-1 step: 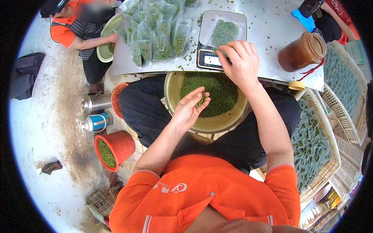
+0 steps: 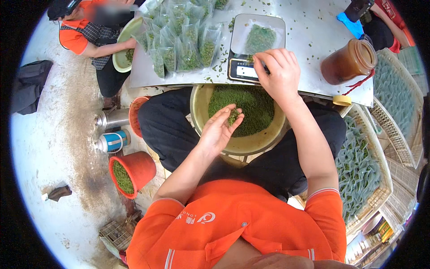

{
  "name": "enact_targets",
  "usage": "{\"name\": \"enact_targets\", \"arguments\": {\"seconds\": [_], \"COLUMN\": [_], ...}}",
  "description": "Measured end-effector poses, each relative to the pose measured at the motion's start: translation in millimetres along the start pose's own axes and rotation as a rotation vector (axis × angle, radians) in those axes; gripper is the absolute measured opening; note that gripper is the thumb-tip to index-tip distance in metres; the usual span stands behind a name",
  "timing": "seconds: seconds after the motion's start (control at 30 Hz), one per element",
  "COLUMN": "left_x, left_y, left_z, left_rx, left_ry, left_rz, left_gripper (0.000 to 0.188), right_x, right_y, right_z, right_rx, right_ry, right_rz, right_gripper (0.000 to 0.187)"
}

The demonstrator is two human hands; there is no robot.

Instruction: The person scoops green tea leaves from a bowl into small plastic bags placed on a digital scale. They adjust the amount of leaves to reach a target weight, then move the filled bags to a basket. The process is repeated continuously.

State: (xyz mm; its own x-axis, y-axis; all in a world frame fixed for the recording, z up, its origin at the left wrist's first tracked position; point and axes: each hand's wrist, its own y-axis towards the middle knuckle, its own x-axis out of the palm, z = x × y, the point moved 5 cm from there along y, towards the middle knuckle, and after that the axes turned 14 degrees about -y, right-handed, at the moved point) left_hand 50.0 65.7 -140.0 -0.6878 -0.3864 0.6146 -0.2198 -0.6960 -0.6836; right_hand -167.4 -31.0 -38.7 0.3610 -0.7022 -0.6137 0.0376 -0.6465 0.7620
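Head view: left hand (image 2: pixel 222 124) half-curled around green pellets (image 2: pixel 233 117) above one basin (image 2: pixel 237 145); right hand (image 2: pixel 277 74) at one scale (image 2: pixel 236 40) by the surface's (image 2: pixel 309 49) near edge.

The right hand's fingers are bent, hiding part of the display (image 2: pixel 245 71); whether it grips the bit of green by its fingertips I cannot tell. One clear bag (image 2: pixel 261 38) lies on the scale. Packed bags (image 2: pixel 187 51), overlapping too much to count, crowd toward the surface's left edge; one brown jar (image 2: pixel 342 62) stands near the right edge, its one yellow lid (image 2: pixel 342 100) hanging at the near edge. Around: two red buckets (image 2: pixel 142 172), two flasks (image 2: pixel 109 141), two crates of bags (image 2: pixel 384 179), one co-worker's bowl (image 2: pixel 121 62).
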Motion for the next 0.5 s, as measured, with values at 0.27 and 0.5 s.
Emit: {"name": "enact_targets", "arguments": {"seconds": [0.27,0.5], "left_x": [112.4,121.6], "left_y": [21.9,21.2], "left_z": [32.1,34.1], "left_rx": [0.227,0.250], "left_ry": [-0.159,-0.115], "left_rz": [-0.277,-0.268], "left_gripper": [0.035,0.045], "right_x": [3.6,3.9], "right_y": [-3.1,-5.6], "right_z": [7.6,11.5], "right_rx": [0.144,0.148], "right_ry": [0.111,0.155], "right_rz": [0.009,-0.036], "right_gripper": [0.011,0.011]}}
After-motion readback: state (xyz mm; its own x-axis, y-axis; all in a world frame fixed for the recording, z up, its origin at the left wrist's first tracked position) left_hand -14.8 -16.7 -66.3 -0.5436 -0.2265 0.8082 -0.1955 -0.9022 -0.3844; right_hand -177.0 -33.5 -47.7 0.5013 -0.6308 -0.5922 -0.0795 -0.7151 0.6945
